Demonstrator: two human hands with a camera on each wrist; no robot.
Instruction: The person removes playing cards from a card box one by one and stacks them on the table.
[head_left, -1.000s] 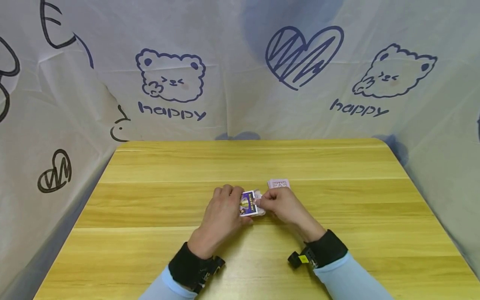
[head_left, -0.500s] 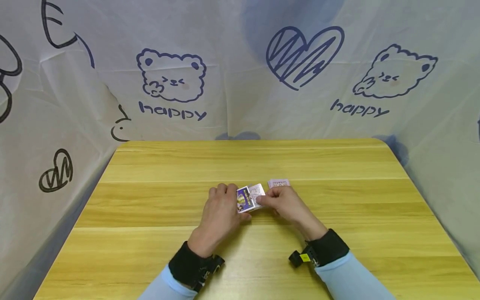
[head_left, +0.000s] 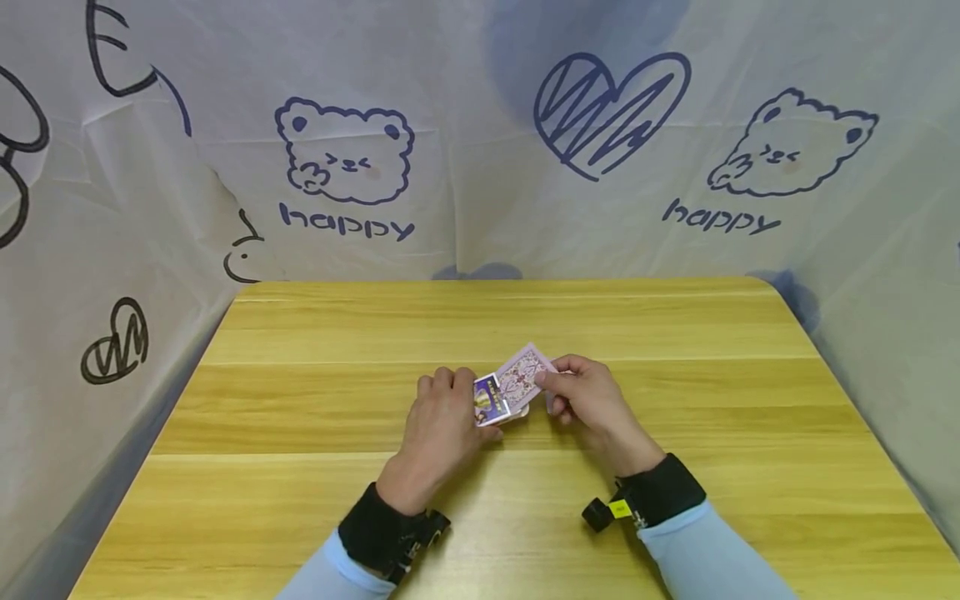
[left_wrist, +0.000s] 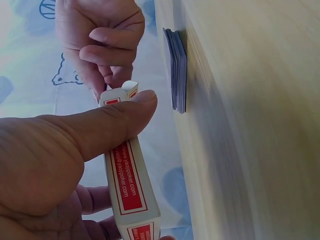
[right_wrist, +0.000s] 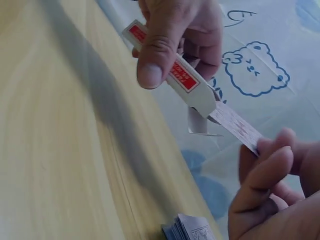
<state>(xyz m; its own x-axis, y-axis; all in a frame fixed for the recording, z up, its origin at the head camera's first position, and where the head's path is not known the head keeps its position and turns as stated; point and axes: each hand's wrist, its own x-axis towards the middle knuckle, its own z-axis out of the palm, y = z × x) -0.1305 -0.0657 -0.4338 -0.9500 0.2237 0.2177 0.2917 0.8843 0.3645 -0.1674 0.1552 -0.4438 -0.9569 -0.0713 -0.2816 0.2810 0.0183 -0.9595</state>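
Observation:
My left hand [head_left: 442,429] grips a small playing-card box [head_left: 487,400], thumb on one narrow side. The box is white with red side panels and a purple front, and it is held above the table. An end flap [right_wrist: 198,121] hangs open in the right wrist view. From the open end sticks a playing card [head_left: 521,373] with a patterned pinkish back, perhaps more than one. Thumb and fingers of my right hand [head_left: 596,404] pinch its outer end. Below, a stack of playing cards [left_wrist: 177,72] rests on the table; my right hand mostly hides it in the head view.
The wooden table [head_left: 337,333] has rounded far corners. White cloth [head_left: 480,150] with drawn bears and hearts hangs behind it and along both sides. Black straps with small cameras are on both wrists.
My right hand has moved right and slightly away, drawing the card farther out of the box. The box shifted slightly left and tilted, then stayed put in my left hand.

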